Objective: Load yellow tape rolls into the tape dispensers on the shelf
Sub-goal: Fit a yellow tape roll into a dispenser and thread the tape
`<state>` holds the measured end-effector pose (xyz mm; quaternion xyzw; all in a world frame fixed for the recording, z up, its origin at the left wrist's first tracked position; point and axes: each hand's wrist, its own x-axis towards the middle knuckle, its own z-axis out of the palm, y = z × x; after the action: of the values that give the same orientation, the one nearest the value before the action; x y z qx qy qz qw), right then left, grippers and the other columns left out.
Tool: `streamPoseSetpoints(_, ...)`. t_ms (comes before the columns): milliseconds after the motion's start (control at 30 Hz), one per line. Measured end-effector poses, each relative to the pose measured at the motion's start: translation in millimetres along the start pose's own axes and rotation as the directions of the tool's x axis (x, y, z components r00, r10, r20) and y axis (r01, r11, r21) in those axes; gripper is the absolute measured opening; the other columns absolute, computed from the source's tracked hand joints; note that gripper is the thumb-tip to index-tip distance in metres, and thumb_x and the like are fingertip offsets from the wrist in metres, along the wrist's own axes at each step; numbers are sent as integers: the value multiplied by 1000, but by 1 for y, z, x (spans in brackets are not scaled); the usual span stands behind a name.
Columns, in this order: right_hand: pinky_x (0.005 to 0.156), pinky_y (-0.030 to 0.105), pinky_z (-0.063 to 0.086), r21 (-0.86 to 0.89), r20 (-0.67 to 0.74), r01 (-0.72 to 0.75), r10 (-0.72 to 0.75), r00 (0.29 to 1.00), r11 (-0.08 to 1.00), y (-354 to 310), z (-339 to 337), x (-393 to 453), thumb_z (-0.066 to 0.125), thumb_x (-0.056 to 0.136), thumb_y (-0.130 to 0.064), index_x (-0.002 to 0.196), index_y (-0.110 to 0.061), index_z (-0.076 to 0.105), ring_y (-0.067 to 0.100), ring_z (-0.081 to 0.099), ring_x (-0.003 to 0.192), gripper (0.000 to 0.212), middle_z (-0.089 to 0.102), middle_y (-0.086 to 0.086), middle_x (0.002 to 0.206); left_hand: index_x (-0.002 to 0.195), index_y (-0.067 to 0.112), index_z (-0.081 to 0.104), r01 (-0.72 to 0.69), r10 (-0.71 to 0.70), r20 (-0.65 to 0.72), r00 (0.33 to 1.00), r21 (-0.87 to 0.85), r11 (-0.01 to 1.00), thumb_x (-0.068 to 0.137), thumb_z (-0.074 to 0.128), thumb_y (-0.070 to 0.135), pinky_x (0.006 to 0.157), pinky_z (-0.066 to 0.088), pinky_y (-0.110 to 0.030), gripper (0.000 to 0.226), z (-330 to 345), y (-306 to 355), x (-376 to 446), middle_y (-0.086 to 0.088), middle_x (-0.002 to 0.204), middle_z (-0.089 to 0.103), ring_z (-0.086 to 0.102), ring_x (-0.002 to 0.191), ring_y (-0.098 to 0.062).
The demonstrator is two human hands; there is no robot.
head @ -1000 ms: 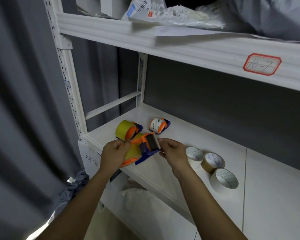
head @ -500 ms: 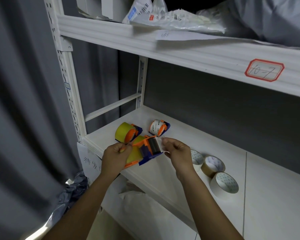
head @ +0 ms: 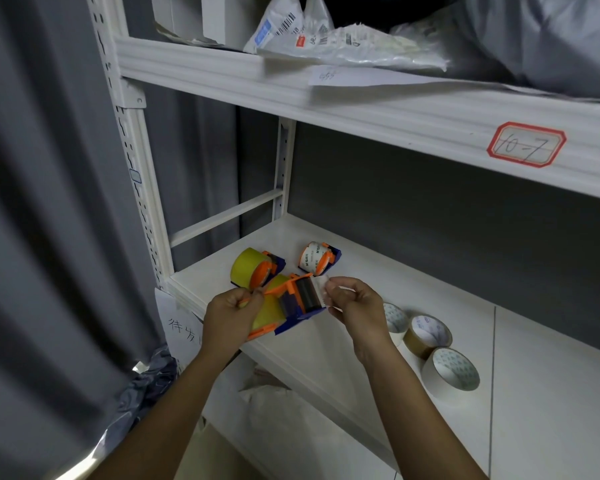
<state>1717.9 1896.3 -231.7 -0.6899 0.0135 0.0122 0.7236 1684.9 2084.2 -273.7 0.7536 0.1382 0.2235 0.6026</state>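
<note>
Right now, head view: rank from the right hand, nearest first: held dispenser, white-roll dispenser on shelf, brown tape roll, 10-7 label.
1. Held dispenser: touching the right hand, which pinches the tape end at its front.
2. White-roll dispenser: just behind the hand, on the shelf.
3. Brown tape roll: farther to the right, middle of three loose rolls.
4. 10-7 label: upper shelf edge, far up and right.
</note>
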Motion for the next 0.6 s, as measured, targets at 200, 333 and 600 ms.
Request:
streamPoseSetpoints(200,68,21,55,10,19,-46,46,999,999,-1,-1,0,61,89,-14,83,-21,70,8,66,77,14,72,-12,72,49,15,42,17,-17,-16,1000,8,1000,88,61,26,57,38,-24,44,0,-3,0,2,48,39,42,52,-8)
streamPoseSetpoints(333,73,25,55,61,51,-117,114,992,991,-3,0,-2,62,89,-16,84,-19,70,13,65,87,10,71,-3,85,51,15,45,16,-16,-1,1000,-17,1000,89,59,26,55,39,-21,43,1,0,0,5,47,42,45,52,-7)
streamPoseSetpoints(600,80,28,54,132,122,-187,172,978,973,-8,6,-4,61,89,-19,89,-15,69,18,65,92,8,70,8,97,55,13,49,32,-32,3,999,-45,998,90,58,28,58,41,-24,40,1,7,-2,-5,56,47,49,60,-13)
